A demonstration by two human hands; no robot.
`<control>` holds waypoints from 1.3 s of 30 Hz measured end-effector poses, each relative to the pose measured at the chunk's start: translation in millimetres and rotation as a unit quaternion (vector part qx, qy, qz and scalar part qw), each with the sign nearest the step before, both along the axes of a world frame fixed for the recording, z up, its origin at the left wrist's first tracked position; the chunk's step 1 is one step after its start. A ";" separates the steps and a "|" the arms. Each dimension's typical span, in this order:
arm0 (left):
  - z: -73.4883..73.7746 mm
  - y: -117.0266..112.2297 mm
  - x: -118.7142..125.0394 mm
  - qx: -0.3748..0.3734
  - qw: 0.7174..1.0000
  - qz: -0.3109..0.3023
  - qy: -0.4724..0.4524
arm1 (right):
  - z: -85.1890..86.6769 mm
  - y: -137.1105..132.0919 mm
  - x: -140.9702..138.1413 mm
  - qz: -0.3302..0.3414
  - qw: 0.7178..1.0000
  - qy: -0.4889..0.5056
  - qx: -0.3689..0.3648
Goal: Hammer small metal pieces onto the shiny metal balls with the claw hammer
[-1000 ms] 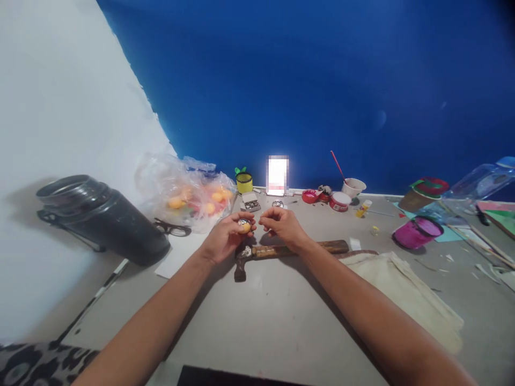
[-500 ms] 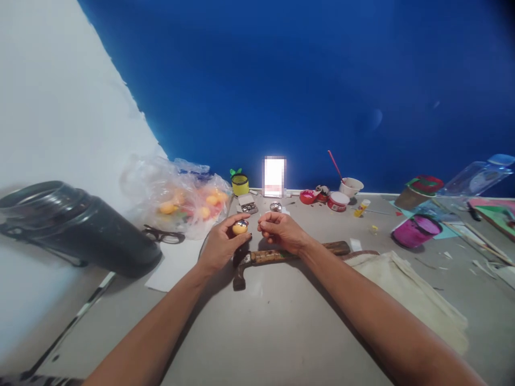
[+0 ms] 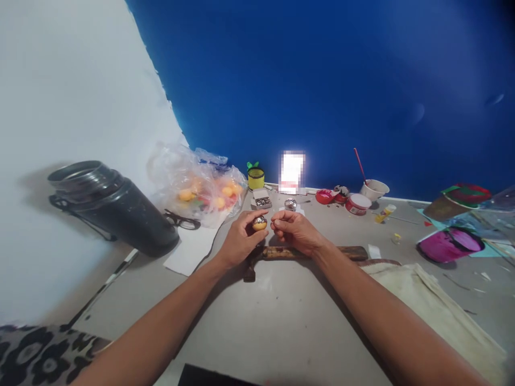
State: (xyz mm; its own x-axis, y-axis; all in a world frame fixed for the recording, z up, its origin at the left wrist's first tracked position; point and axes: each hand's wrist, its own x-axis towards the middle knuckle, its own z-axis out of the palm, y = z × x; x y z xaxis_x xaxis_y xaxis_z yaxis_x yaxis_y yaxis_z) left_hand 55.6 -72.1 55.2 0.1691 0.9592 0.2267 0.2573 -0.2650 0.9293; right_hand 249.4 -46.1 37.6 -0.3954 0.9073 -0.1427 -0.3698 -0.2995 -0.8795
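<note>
Ball [image 3: 259,223] part-hidden, hammer [image 3: 281,253] part-hidden, bright panel [image 3: 292,172] pixelated

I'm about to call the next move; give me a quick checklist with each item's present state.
1. Round yellow-and-silver ball held in the left hand: ok, its fingers curl around it.
2. Small piece pinched in the right hand: cannot tell; its fingers are curled and the tips too small to read.
3. Small open grey box with its tiny shiny pieces exposed: ok.
4. Space beneath the hands free of tools: not ok; the wooden-handled metal hammer lies there.
5. Round shiny silver object beyond the right hand unobstructed: ok, fully visible.
</note>
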 end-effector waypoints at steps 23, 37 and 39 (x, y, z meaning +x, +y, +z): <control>-2.0 2.0 3.3 -0.163 0.950 -0.061 -0.260 | -6.7 5.4 4.9 0.015 0.997 0.074 0.026; -3.6 1.1 -0.2 -0.137 0.974 -0.038 -0.174 | -5.9 4.9 3.4 0.007 0.998 0.056 0.017; -3.7 1.1 0.6 -0.130 0.975 -0.035 -0.177 | -6.3 4.5 3.5 0.010 0.999 0.047 0.021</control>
State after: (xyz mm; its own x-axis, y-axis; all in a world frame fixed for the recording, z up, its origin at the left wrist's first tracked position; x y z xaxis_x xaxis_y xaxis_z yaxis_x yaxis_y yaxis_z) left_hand 56.2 -71.0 51.5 0.1908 0.9810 0.0339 -0.1028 -0.0144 0.9946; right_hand 252.9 -41.5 31.3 -0.4235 0.9035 -0.0653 -0.4459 -0.2707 -0.8532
